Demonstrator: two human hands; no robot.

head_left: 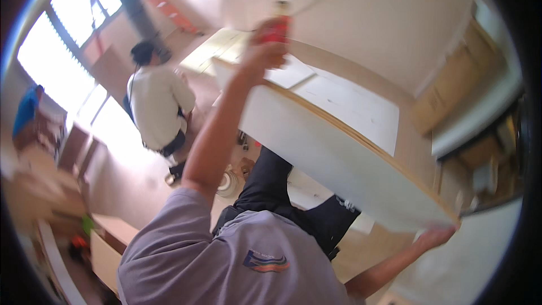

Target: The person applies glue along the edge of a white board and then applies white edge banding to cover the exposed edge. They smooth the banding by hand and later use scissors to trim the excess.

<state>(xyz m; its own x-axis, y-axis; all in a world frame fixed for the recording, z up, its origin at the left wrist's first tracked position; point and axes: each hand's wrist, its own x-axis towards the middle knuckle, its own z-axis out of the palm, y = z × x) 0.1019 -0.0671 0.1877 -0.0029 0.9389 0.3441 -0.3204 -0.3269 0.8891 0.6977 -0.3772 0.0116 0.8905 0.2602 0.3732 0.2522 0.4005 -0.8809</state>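
Step in hand: I judged it to be edge work on the white panel (pixel 322 152), steadied at one end while the other hand carried a red item (pixel 275 33).
Left hand: the left hand (pixel 264 53) was raised by the panel's far end, closed around the red item; blur on my feed hid what that item was.
Right hand: the right hand (pixel 439 238) gripped the panel's lower right corner.
Panel: it stood tilted in front of the person's legs, brown edge uppermost.
Next move: to my mind, it called for a firm right hold and a controlled left hand near that edge.
Surface: more white boards (pixel 353 104) lay flat beyond the panel; I couldn't tell what bore them.
Room: a co-worker in a pale top (pixel 161 104) crouched at left, and a person in blue (pixel 25 114) was farther off, near bright windows (pixel 56 79). Cardboard boxes (pixel 446 96) stood at right.
Floor: a pale roll (pixel 227 183) sat beside the person's leg.
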